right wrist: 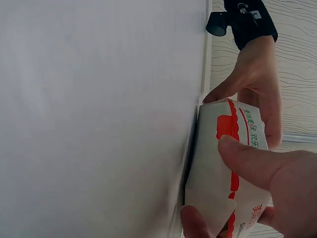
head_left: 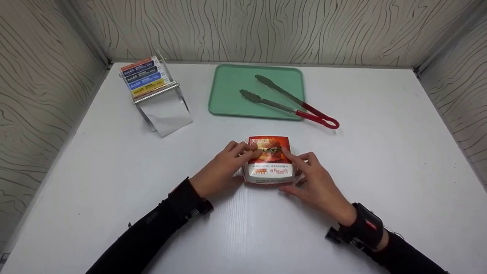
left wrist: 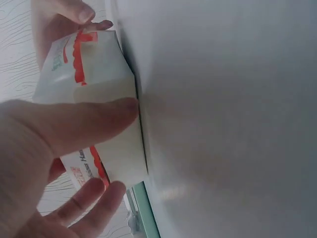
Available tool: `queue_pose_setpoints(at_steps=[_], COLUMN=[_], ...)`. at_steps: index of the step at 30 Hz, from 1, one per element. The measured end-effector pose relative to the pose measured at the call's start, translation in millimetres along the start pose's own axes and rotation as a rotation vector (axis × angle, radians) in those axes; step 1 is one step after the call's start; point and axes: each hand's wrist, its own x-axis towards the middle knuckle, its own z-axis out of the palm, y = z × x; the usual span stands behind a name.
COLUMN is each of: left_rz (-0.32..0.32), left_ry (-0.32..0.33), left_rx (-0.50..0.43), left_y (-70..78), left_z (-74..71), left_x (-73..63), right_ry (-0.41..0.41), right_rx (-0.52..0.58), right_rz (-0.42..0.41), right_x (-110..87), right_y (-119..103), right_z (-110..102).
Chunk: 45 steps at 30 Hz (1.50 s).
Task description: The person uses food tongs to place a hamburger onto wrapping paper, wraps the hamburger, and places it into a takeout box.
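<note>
A closed cardboard burger box (head_left: 271, 170), red and white with a burger picture on its lid, sits on the white table. From the left side my left hand (head_left: 227, 164) grips it, fingers bent over the lid. In the left wrist view the thumb lies along the box's pale side wall (left wrist: 119, 131). My right hand (head_left: 319, 183) holds the opposite side, one finger reaching onto the lid and the thumb low by the near corner. The right wrist view shows its digits against the white wall (right wrist: 205, 163). The contents of the box are hidden.
Behind the box lies a green tray (head_left: 228, 102). Metal tongs (head_left: 279, 106) with red handles rest open across it, their end past its right edge. At the back left stands a metal dispenser (head_left: 156, 97) with several coloured boxes and a white sheet.
</note>
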Motion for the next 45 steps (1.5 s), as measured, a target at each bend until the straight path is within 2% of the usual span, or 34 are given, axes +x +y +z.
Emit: queue_pose_setpoints(at_steps=[5, 10, 14, 20, 29, 36, 39, 45], left_rz=[-0.012, 0.013, 0.041, -0.014, -0.048, -0.088, -0.097, -0.054], left_ry=[-0.011, -0.032, -0.014, 0.022, -0.001, -0.009, -0.001, 0.030], left_rx=[-0.015, -0.011, 0.018, -0.005, -0.066, -0.153, -0.163, -0.180], left_y=[3.1, 7.9, 8.3, 4.4, 1.2, 3.5, 5.6, 5.2], left_z=[0.9, 0.7, 1.7, 1.4, 2.1, 5.4, 6.2, 3.3], left_x=[-0.5, -1.9, -1.6, 0.2, 1.7, 3.9, 4.5, 4.5], right_ry=[0.043, 0.048, 0.050, 0.025, 0.003, -0.017, -0.023, -0.030], right_rx=[-0.082, -0.064, -0.059, -0.055, -0.041, 0.001, 0.001, 0.073], right_rz=[-0.043, -0.092, -0.101, -0.096, -0.099, -0.174, -0.210, -0.316], right_x=[-2.5, -2.8, -1.1, 2.8, 4.4, 8.9, 12.6, 20.5], right_y=[-1.1, 0.7, 1.9, 3.7, 6.3, 11.7, 14.7, 23.0], right_z=[1.0, 1.0, 0.4, -2.1, -3.5, -4.5, -6.4, -14.2])
